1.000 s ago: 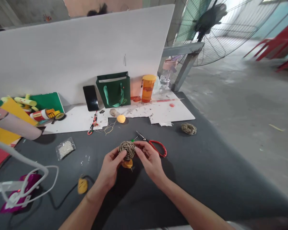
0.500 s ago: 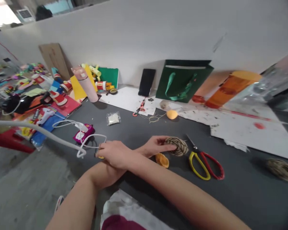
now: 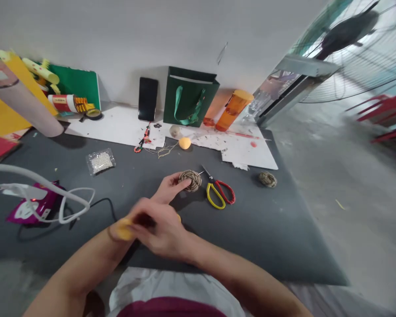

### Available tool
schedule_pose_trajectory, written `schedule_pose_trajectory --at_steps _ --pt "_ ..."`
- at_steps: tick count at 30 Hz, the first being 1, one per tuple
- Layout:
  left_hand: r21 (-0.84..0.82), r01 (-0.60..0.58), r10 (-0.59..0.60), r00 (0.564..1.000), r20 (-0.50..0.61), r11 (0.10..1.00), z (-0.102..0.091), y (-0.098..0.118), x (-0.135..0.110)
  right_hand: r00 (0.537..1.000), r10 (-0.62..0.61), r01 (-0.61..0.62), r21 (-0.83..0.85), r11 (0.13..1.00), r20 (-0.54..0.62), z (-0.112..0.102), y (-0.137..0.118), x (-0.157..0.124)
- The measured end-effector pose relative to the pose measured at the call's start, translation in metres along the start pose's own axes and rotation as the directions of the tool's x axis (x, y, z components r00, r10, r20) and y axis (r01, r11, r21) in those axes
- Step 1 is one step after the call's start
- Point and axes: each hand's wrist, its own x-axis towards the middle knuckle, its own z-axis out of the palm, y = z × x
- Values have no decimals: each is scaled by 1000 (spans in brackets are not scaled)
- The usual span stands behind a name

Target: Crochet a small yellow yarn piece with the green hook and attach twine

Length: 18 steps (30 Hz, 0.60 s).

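My left hand point(image 3: 169, 190) reaches forward on the dark table point(image 3: 267, 220), its fingertips pinching the near side of a woven rope ball point(image 3: 191, 179). My right hand point(image 3: 156, 229) crosses over the left forearm and is smeared by motion. Its fingers are closed on a small yellow object point(image 3: 122, 230), which is too blurred to name. A black cord point(image 3: 109, 207) lies on the table just beyond that object. Yellow-and-red scissors point(image 3: 219, 193) lie just right of the ball.
A second rope ball point(image 3: 268, 178) sits farther right. Behind are a green gift bag point(image 3: 188, 97), a black phone point(image 3: 148, 99), an orange bottle point(image 3: 232, 110), an orange ball point(image 3: 185, 142) and white paper point(image 3: 119, 127). At the left are a bag of beads point(image 3: 100, 160) and a purple device with white cable point(image 3: 33, 209).
My right hand let go of the rope ball, crossed to the left and picked up the yellow object. The left hand stays on the ball. The view swung left, then back.
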Motion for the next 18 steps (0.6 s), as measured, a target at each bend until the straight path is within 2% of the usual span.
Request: schedule_pose_trajectory --at_steps 1,3,5,7,12,15,18 --pt "-21 3 -3 1000 -14 1000 0 -1 1 996 -5 5 -5 1000 -87 -10 6 -23" --pt "-57 18 -20 1000 -23 998 1 0 4 996 -29 25 -59 998 -80 -22 22 -57" --pt "-97 31 -33 999 -19 995 -1 5 5 977 147 -162 -88 983 -154 -27 40 -71" --pt "-141 31 -35 999 -20 989 -4 12 5 942 248 -270 -71 960 -225 -32 56 -68" --pt "-237 26 -42 997 -63 971 -13 33 -2 867 329 -366 -29 930 -374 -63 90 -44" --pt "-350 107 -152 983 -104 931 -13 37 -8 814 365 -398 24 917 -452 -77 107 -37" --pt "-316 229 -260 964 -59 921 -8 31 -9 791 366 -385 67 920 -490 -80 113 -33"
